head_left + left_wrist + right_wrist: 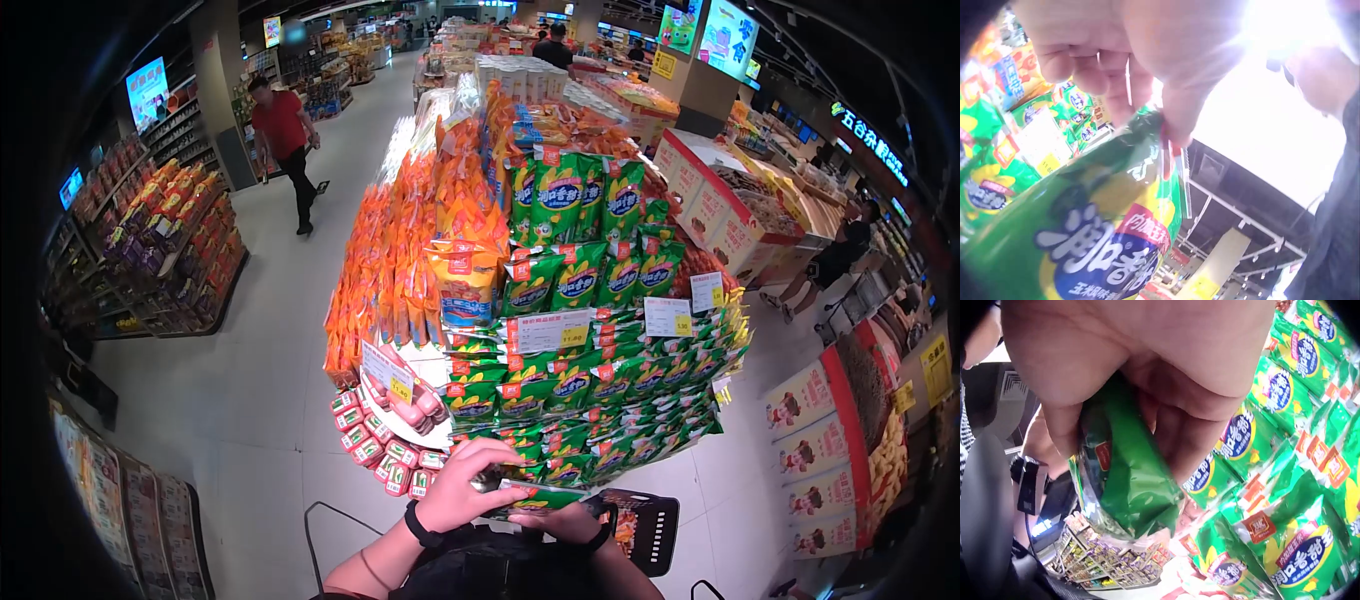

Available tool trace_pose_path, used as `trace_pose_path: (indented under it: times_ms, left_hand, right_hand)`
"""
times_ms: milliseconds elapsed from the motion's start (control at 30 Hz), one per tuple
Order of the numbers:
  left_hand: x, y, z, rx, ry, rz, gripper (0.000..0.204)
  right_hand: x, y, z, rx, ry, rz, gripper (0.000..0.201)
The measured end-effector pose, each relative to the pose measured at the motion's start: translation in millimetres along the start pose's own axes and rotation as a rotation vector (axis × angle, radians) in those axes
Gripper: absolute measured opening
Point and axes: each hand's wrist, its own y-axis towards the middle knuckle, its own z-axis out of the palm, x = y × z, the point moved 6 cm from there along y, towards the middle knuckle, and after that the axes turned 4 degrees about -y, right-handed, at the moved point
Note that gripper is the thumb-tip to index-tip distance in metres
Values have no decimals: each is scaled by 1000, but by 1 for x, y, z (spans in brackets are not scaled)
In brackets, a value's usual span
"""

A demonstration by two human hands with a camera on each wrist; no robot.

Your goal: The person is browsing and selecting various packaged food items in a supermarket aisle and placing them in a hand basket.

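Low in front of the body, both hands hold one green snack bag with a blue oval label and yellow corn print. My left hand, with a black band at its wrist, pinches one end of the bag between thumb and fingers in the left wrist view. From the other side, my right hand grips the bag, thumb and fingers on opposite faces in the right wrist view. Just beyond stands a stepped display of similar green bags, with price cards along it.
Orange bags fill the display's left side, above small red-and-white packs. A black basket sits beside the body at the right. A person in a red shirt walks in the left aisle. Bulk-food bins stand at right.
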Motion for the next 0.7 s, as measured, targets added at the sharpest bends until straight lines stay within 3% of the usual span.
trace_pose_path:
  times_ms: [33,133,167,267,367,467,533,600,667,700]
  left_hand:
    - [4,1,11,38,-119,-63,40]
    - [15,-14,58,244,-484,-386,36]
    - [15,-17,68,277,-407,-414,35]
    - [32,-23,91,238,-455,-514,35]
    - [43,-22,108,165,-505,-599,35]
    - [39,-12,123,105,-495,-528,34]
    - [39,-5,128,101,-532,-552,33]
    - [24,8,127,67,-527,-598,25]
    - [16,17,127,-17,-726,-578,24]
    - [18,17,122,-2,-617,-530,29]
  right_hand:
    - [11,-5,-4,-16,-12,-7,57]
    - [28,-26,-21,-4,-45,-16,58]
    - [27,-32,-27,-10,-64,-27,59]
    - [38,-48,-46,-19,-176,51,58]
    - [5,-61,-67,-74,-154,-5,55]
    - [-3,-74,-82,-107,-225,-21,52]
    - [-6,-79,-89,-89,-241,47,51]
    - [-3,-78,-92,-69,-299,-7,52]
    - [3,-81,-99,-50,-390,-3,53]
    - [5,-82,-101,-43,-461,-27,54]
